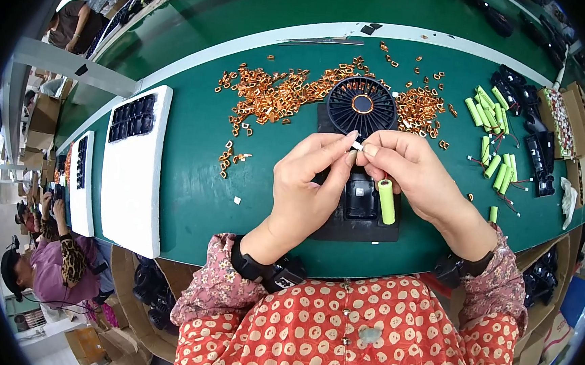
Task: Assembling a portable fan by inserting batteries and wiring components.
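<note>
Both hands meet over the black handle of a small fan. My left hand [311, 180] pinches a small white piece [357, 146] between thumb and finger. On the other side of it, my right hand [418, 174] pinches too. Whether the piece is a plug or a sticker cannot be made out. A green battery cell [386, 204] shows just below my right fingers, over the handle's right edge; its upper end is close to the hand. Beyond my fingertips lies the round fan head [362, 105], black with an orange ring. The open handle shell [361, 197] rests on a black mat [370, 234].
Many orange metal-like loops [271, 94] lie heaped around the fan. Green battery cells with wires [494, 115] and black shells [541, 162] are at the right, beside a carton [571, 124]. A white foam tray [132, 192] stands left. Another person [62, 268] sits farther left.
</note>
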The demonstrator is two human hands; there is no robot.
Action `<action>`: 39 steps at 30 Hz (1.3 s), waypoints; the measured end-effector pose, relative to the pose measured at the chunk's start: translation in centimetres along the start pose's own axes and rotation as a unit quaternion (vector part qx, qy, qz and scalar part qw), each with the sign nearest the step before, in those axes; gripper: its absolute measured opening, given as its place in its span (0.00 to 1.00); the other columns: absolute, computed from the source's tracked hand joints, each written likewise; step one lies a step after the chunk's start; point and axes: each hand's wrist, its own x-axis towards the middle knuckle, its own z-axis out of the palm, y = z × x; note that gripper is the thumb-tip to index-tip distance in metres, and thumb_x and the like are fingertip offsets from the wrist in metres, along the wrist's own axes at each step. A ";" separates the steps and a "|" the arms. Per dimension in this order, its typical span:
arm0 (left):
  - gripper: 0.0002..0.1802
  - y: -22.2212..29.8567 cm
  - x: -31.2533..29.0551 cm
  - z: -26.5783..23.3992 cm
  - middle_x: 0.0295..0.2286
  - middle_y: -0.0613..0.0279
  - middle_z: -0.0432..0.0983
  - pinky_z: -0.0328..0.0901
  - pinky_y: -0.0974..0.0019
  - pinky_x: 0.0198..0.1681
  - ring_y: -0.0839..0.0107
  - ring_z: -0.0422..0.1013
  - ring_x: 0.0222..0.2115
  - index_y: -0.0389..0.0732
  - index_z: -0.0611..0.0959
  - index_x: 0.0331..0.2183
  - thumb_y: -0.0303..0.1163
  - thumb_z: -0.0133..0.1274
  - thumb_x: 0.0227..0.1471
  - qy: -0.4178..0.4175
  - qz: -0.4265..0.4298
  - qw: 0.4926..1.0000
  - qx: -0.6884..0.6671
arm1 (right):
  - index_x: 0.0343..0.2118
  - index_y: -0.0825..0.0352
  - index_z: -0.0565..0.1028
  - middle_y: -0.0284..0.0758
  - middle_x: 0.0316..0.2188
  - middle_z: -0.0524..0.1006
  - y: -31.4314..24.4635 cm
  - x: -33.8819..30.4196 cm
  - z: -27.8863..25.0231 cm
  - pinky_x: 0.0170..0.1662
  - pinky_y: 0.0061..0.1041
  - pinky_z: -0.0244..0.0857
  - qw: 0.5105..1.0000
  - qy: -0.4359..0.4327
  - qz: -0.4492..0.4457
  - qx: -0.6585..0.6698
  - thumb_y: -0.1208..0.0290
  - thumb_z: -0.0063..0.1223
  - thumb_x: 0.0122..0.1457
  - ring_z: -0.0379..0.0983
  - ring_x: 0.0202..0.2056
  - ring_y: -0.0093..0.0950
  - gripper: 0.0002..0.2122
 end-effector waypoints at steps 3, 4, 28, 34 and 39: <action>0.18 -0.3 -0.2 0.0 0.36 0.56 0.82 0.72 0.71 0.36 0.70 0.79 0.34 0.40 0.85 0.46 0.18 0.58 0.52 -0.007 -0.024 0.999 -0.036 | 0.31 0.67 0.76 0.24 0.23 0.73 -0.6 -0.1 0.1 0.25 0.13 0.58 0.999 0.007 0.038 0.005 0.68 0.49 0.68 0.65 0.23 0.12 0.11; 0.18 -0.3 -0.3 0.0 0.36 0.56 0.82 0.72 0.71 0.36 0.70 0.79 0.34 0.40 0.85 0.46 0.18 0.58 0.52 -0.011 -0.038 0.997 -0.060 | 0.31 0.67 0.76 0.24 0.23 0.73 -0.7 0.1 0.0 0.25 0.13 0.58 0.999 0.006 0.036 0.002 0.68 0.49 0.68 0.65 0.23 0.12 0.11; 0.33 1.1 0.8 0.8 0.29 0.60 0.74 0.69 0.58 0.32 0.60 0.73 0.31 0.38 0.71 0.52 0.20 0.55 0.39 -0.110 0.050 0.984 0.128 | 0.32 0.65 0.78 0.34 0.31 0.77 -0.3 -1.6 -1.1 0.34 0.37 0.68 0.706 0.213 -0.365 -0.569 0.70 0.61 0.54 0.74 0.34 0.35 0.06; 0.35 1.7 2.1 0.5 0.28 0.59 0.74 0.69 0.57 0.34 0.59 0.72 0.30 0.37 0.71 0.54 0.21 0.55 0.40 -0.148 0.095 0.966 0.188 | 0.30 0.65 0.77 0.33 0.28 0.71 -0.1 -1.3 -0.8 0.32 0.34 0.67 0.745 0.096 -0.360 -0.553 0.73 0.62 0.48 0.71 0.32 0.34 0.07; 0.34 1.4 1.9 0.5 0.35 0.56 0.76 0.70 0.59 0.38 0.58 0.74 0.34 0.38 0.73 0.53 0.21 0.61 0.40 -0.145 0.101 0.976 0.130 | 0.28 0.66 0.76 0.35 0.26 0.73 -0.5 -1.1 -1.7 0.31 0.34 0.67 0.755 0.079 -0.301 -0.578 0.71 0.59 0.50 0.74 0.32 0.35 0.05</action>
